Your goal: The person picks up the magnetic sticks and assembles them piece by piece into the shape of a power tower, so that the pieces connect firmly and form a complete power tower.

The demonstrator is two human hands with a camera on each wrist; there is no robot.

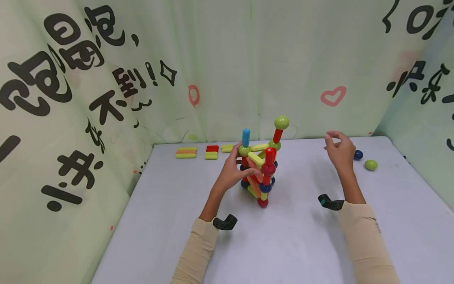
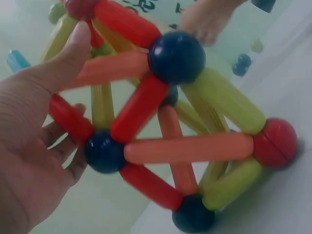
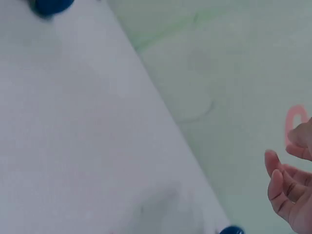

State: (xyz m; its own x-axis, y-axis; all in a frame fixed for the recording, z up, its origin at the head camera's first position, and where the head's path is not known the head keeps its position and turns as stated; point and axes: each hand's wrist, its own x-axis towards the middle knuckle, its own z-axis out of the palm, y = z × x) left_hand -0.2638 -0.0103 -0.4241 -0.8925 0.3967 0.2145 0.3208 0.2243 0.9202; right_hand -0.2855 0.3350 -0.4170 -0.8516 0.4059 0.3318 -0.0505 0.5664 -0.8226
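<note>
A structure of magnetic rods and balls [image 1: 268, 169] stands on the table, in red, yellow-green, orange and dark blue. From its top rise a light blue rod [image 1: 246, 138], a red rod [image 1: 270, 156] and another rod capped by a green ball [image 1: 281, 122]. My left hand [image 1: 230, 173] grips the structure's left side, thumb in front and fingers behind, as the left wrist view also shows. Off to the right, my right hand [image 1: 341, 153] is raised in the air, its fingers loosely bent and nothing visible between them.
Close to the right hand lie a dark blue ball [image 1: 358, 155] and a green ball [image 1: 371, 165]. Along the back left of the table are groups of yellow-green and orange rods [image 1: 186, 156] and red rods [image 1: 212, 148]. A printed curtain [image 1: 227, 59] hangs behind the table.
</note>
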